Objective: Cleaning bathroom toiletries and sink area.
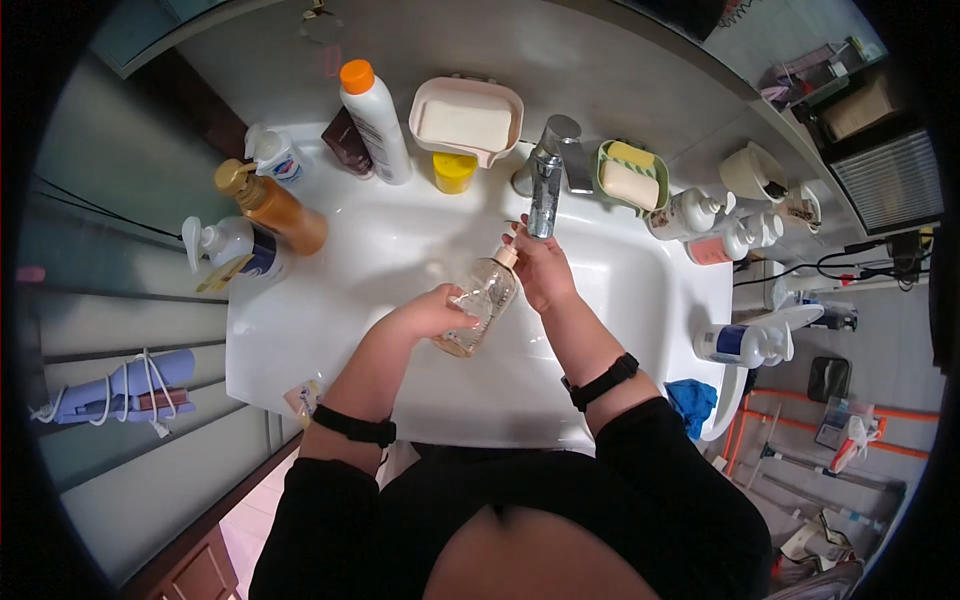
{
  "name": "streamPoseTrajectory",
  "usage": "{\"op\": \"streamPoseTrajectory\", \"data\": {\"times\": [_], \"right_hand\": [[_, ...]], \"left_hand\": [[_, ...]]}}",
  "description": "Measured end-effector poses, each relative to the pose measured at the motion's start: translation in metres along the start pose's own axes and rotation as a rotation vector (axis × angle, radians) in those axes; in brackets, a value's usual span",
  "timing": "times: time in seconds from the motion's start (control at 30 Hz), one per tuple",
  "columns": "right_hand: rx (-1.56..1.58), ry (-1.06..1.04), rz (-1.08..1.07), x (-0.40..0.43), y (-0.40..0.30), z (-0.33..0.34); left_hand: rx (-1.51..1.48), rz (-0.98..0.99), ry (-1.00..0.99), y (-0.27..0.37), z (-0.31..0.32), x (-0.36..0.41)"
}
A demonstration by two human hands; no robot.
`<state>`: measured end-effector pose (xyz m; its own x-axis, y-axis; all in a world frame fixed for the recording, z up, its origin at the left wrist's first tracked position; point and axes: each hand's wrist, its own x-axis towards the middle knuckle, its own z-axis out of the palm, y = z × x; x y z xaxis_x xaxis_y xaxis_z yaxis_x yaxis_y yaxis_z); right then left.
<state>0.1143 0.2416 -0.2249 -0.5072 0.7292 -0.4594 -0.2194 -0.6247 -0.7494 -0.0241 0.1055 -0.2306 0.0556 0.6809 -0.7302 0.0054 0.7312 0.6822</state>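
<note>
Over the white washbasin (465,405) a clear plastic pump bottle (487,292) is held tilted, its peach collar towards the faucet. My left hand (439,311) grips the lower body of this bottle, thumb and fingers around it. Just below the spout of the chrome faucet (546,187), my right hand (546,270) has its fingers at the bottle's pump head, which they partly hide. Drops or bubbles show through the clear bottle wall.
Along the back rim stand a white spray bottle with orange cap (379,120), a yellow tub (454,172) and soap dishes (466,124) (632,180). Pump bottles line the left (281,214) and right (686,214) sides. A blue cloth (690,405) lies at the right front rim.
</note>
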Motion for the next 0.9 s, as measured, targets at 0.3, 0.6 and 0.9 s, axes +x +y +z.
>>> {"op": "streamPoseTrajectory", "data": {"times": [0.3,0.6,0.9], "right_hand": [[0.199,0.172,0.186,0.015,0.007,0.01],[0.326,0.023,0.386,0.016,0.0,-0.001],[-0.688,0.125,-0.168,-0.052,-0.072,0.0]], "left_hand": [[-0.317,-0.104,0.107,0.005,-0.011,-0.029],[-0.483,-0.053,0.104,-0.005,-0.008,-0.032],[-0.547,0.026,0.265,0.016,0.022,-0.05]]}}
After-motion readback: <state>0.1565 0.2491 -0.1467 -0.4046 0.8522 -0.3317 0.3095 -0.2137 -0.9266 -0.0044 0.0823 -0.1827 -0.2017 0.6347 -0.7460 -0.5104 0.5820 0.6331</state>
